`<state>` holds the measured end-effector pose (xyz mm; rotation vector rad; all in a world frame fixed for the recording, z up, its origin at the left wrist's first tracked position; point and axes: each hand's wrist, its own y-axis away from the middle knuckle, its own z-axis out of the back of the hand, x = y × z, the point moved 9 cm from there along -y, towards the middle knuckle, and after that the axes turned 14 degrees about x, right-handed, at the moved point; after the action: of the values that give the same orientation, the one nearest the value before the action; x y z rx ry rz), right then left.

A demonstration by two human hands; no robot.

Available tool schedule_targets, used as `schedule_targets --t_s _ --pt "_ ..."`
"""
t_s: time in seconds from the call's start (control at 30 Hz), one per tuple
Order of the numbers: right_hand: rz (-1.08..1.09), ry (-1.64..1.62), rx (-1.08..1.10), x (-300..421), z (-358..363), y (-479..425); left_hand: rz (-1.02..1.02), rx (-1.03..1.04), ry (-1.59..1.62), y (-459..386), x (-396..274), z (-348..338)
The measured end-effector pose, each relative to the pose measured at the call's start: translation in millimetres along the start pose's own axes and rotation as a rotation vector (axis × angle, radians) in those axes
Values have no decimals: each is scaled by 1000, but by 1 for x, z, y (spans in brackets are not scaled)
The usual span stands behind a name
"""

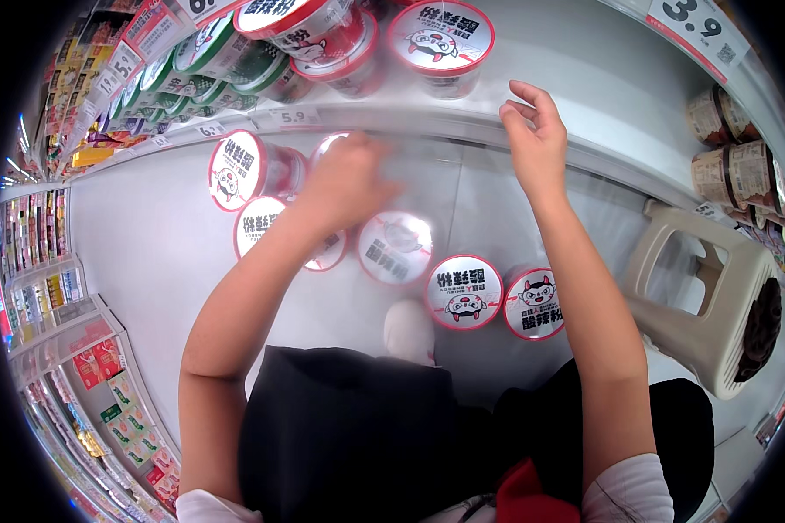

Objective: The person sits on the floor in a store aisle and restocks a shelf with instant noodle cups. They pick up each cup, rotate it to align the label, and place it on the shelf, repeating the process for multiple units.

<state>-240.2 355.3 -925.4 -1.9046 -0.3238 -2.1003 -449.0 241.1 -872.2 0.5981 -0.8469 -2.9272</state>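
My left hand is blurred above several red-rimmed instant noodle tubs on the floor. One tub lies beside it, tilted, with its lid facing left. Below my left hand, a blurred tub stands among the others; whether my fingers touch anything cannot be told. My right hand is raised at the shelf's front edge, fingers apart and holding nothing. To its left, a red-rimmed tub stands on the shelf. Two more tubs stand on the floor near my right forearm, one fully visible and one partly covered.
Green-rimmed tubs and stacked red-rimmed tubs fill the shelf's left part. A beige plastic stool lies at the right with a dark item on it. Brown tubs stand beyond. Low shelves of packets line the left.
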Motion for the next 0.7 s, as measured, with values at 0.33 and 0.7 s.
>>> schedule_targets --t_s 0.33,0.7 --pt "-45 23 224 -5 -24 51 -109 362 -562 32 -36 -111" --pt "-236 -436 176 -14 -54 91 13 59 1129 20 6 -34"
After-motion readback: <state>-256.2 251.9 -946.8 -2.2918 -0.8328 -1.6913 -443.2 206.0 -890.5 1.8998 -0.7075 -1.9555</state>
